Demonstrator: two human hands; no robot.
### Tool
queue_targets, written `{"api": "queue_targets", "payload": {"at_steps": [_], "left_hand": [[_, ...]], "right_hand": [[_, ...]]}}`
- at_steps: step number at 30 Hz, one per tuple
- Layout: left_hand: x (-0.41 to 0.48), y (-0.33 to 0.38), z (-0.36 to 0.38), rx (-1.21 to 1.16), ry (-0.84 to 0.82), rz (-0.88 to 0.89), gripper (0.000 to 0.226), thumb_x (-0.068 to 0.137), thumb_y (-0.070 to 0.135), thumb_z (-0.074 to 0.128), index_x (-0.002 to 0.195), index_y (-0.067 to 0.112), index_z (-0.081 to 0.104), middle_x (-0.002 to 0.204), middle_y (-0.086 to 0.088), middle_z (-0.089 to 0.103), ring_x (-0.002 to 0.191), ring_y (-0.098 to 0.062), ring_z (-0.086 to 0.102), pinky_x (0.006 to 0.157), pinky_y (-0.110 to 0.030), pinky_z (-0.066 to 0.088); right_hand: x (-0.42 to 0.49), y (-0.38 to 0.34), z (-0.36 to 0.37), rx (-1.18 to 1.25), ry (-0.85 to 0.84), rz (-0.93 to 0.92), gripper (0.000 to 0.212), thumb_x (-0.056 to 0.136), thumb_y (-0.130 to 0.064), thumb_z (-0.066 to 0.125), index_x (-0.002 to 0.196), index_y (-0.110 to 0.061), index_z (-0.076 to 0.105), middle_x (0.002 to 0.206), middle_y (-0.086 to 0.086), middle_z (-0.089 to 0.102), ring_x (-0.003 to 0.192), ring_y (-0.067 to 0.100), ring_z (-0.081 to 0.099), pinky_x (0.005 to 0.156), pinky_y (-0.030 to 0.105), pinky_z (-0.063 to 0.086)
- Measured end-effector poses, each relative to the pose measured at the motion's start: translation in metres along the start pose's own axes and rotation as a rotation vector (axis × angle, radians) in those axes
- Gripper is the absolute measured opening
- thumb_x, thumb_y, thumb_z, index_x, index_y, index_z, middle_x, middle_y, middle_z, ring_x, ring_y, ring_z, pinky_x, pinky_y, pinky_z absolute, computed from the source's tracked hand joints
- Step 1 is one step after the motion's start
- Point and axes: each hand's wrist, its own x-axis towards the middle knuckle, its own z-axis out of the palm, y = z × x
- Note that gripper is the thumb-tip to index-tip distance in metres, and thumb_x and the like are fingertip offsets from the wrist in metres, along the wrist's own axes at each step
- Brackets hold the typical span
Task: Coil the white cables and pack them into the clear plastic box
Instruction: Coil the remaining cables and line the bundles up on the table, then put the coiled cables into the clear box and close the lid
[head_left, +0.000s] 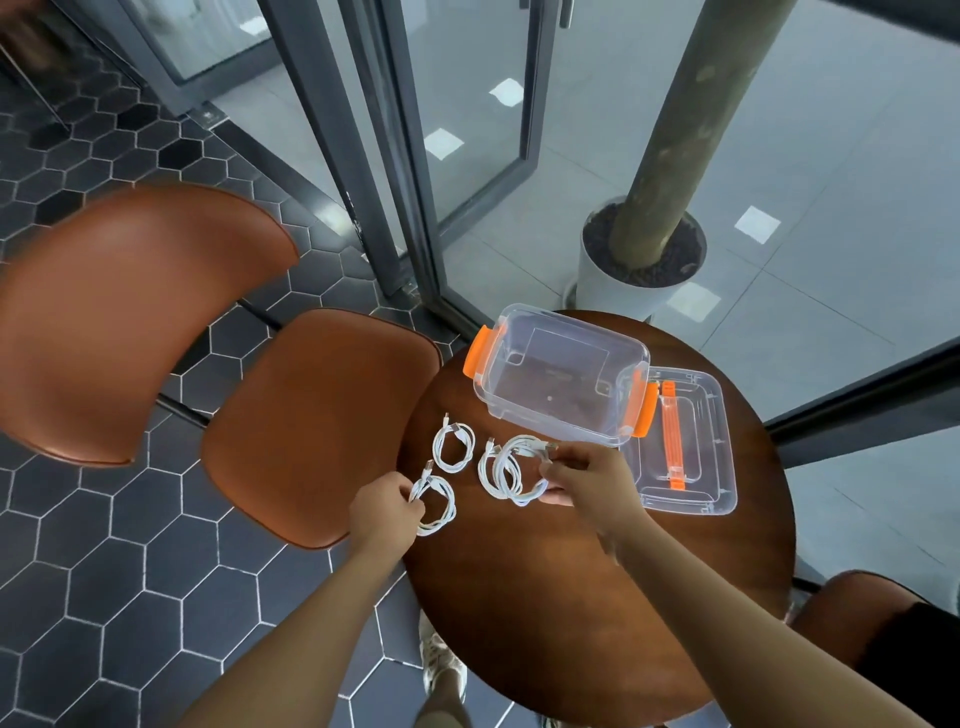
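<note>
The grip of the left hand (384, 512) is closed: its fingers curl around one side of a small coil (439, 506) of white cable. This coil sits by the left edge of the round brown table (545, 597). One plug end sticks up from it, just past the fingers.

The grip of the right hand (582, 478) is closed too. Its fingers and thumb pinch a big bunch (511, 470) of white cable loops near the middle of the table. I cannot tell how many cables are in the bunch. I also cannot tell if either coil is lifted or lies flat on the wood.

A third coil (453, 441) lies by itself on the table. No hand touches it. It is between the two held coils and a bit farther from the person.

The clear plastic box (561, 374) stands open at the far side of the table, just past the big bunch. It has orange latches (479, 353) on its two short ends. No cable is inside it. Its clear lid (691, 467) lies flat on the table on the right side of the box, with one edge tucked under it. The lid has an orange handle (672, 436).

A brown chair (311, 426) stands just to the left of the table on a dark floor (130, 571) of six-sided tiles. A white pot (613, 291) with a tree trunk stands behind the table.
</note>
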Motion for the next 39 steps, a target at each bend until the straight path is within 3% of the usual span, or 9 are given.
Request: {"api": "queue_targets", "payload": {"at_steps": [6, 9, 14, 22, 26, 29, 33, 39], "left_hand": [[-0.01, 0.036, -0.036, -0.058, 0.084, 0.084, 0.012, 0.083, 0.016, 0.069, 0.094, 0.019, 0.073, 0.088, 0.002, 0.074, 0.085, -0.023, 0.067, 0.073, -0.032, 0.052], [-0.016, 0.063, -0.051, -0.089, 0.137, 0.13, 0.013, 0.081, 0.015, 0.069, 0.092, 0.018, 0.075, 0.09, 0.001, 0.075, 0.086, -0.024, 0.068, 0.074, -0.032, 0.051], [-0.029, 0.109, -0.061, -0.087, 0.17, 0.194, 0.017, 0.083, 0.018, 0.069, 0.099, 0.017, 0.076, 0.096, 0.002, 0.075, 0.082, -0.017, 0.063, 0.072, -0.028, 0.045], [-0.045, 0.153, -0.042, -0.146, 0.139, 0.229, 0.015, 0.077, 0.017, 0.07, 0.091, 0.02, 0.074, 0.089, -0.001, 0.076, 0.072, -0.026, 0.071, 0.074, -0.041, 0.06], [-0.035, 0.166, -0.035, -0.125, 0.131, 0.249, 0.024, 0.079, 0.015, 0.071, 0.103, 0.015, 0.075, 0.099, -0.007, 0.076, 0.075, -0.026, 0.069, 0.068, -0.032, 0.056], [-0.017, 0.177, -0.037, -0.091, 0.102, 0.272, 0.024, 0.08, 0.017, 0.071, 0.104, 0.015, 0.074, 0.099, -0.007, 0.076, 0.072, -0.023, 0.066, 0.059, -0.027, 0.047], [0.012, 0.192, -0.042, -0.043, 0.06, 0.332, 0.021, 0.08, 0.019, 0.071, 0.101, 0.014, 0.074, 0.092, -0.009, 0.076, 0.083, -0.031, 0.069, 0.068, -0.031, 0.047], [0.049, 0.199, -0.051, 0.019, 0.005, 0.354, 0.021, 0.083, 0.019, 0.072, 0.103, 0.012, 0.074, 0.095, -0.008, 0.075, 0.085, -0.029, 0.066, 0.071, -0.03, 0.048]], "right_hand": [[-0.008, -0.024, -0.015, 0.011, 0.043, -0.052, 0.021, 0.089, 0.002, 0.069, 0.11, 0.004, 0.071, 0.099, 0.025, 0.074, 0.085, 0.035, 0.076, 0.06, 0.022, 0.061], [-0.011, -0.035, -0.029, -0.017, 0.049, -0.077, 0.017, 0.089, 0.002, 0.069, 0.106, 0.0, 0.072, 0.097, 0.022, 0.076, 0.083, 0.032, 0.077, 0.064, 0.025, 0.063], [-0.009, -0.044, -0.055, -0.007, 0.074, -0.095, 0.022, 0.084, 0.004, 0.074, 0.107, 0.003, 0.073, 0.092, 0.017, 0.077, 0.082, 0.033, 0.077, 0.077, 0.043, 0.065], [-0.016, -0.05, -0.104, -0.018, 0.093, -0.093, 0.023, 0.083, 0.008, 0.071, 0.105, 0.003, 0.073, 0.092, 0.015, 0.077, 0.081, 0.032, 0.077, 0.077, 0.046, 0.065], [-0.011, -0.052, -0.119, -0.029, 0.126, -0.075, 0.017, 0.084, 0.008, 0.067, 0.091, -0.005, 0.075, 0.095, 0.023, 0.076, 0.091, 0.037, 0.076, 0.079, 0.046, 0.064], [0.002, -0.053, -0.118, -0.068, 0.178, -0.057, 0.018, 0.083, 0.007, 0.066, 0.085, -0.008, 0.076, 0.093, 0.022, 0.077, 0.086, 0.035, 0.077, 0.079, 0.048, 0.064], [0.017, -0.06, -0.108, -0.081, 0.274, -0.005, 0.018, 0.081, 0.003, 0.07, 0.093, -0.007, 0.079, 0.088, 0.014, 0.078, 0.078, 0.028, 0.078, 0.074, 0.043, 0.065], [0.052, -0.072, -0.085, -0.213, 0.338, 0.007, 0.02, 0.079, -0.003, 0.072, 0.071, -0.021, 0.074, 0.072, 0.004, 0.075, 0.072, 0.031, 0.077, 0.071, 0.045, 0.065]]}}
